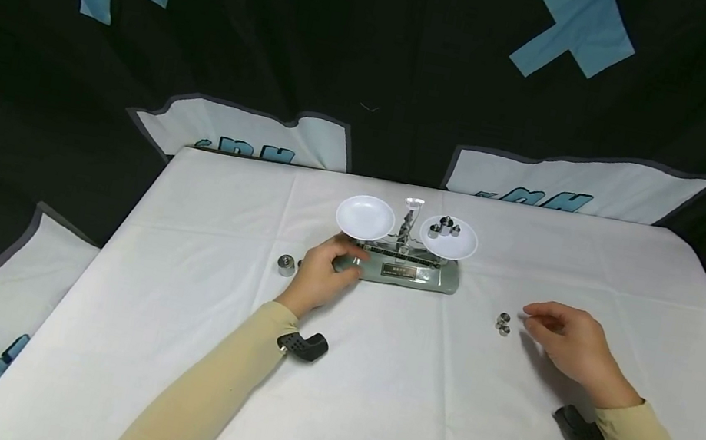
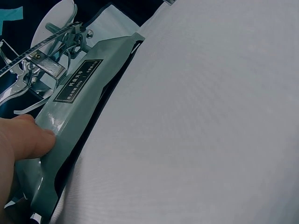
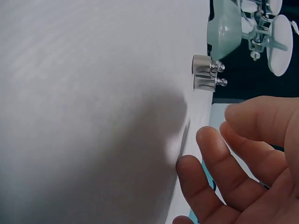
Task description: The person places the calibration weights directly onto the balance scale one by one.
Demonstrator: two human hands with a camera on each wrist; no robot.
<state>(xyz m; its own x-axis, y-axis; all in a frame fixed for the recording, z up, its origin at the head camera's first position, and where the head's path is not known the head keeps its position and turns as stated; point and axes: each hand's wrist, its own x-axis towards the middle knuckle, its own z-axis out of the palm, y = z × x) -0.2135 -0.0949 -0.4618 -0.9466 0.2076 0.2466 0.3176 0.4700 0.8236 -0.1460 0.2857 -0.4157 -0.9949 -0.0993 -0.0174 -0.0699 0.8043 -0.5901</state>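
A tray balance [image 1: 400, 271] with a green-grey base stands at the table's middle. My left hand [image 1: 324, 274] grips the left end of its base, the thumb [image 2: 39, 140] lying on the front in the left wrist view. Several metal weights [image 1: 446, 225] sit in the right white pan [image 1: 463, 248]; the left pan [image 1: 365, 217] holds nothing. My right hand [image 1: 566, 345] hovers just right of a small cluster of weights [image 1: 503, 321], fingers loosely bent and holding nothing. In the right wrist view, two knobbed weights [image 3: 202, 65] stand beyond the fingertips, apart from them.
A larger metal weight [image 1: 285, 265] stands left of my left hand, with another partly hidden beside it. White cloth [image 1: 363, 409] covers the table. Dark curtains [image 1: 414, 67] with blue tape hang behind its far edge.
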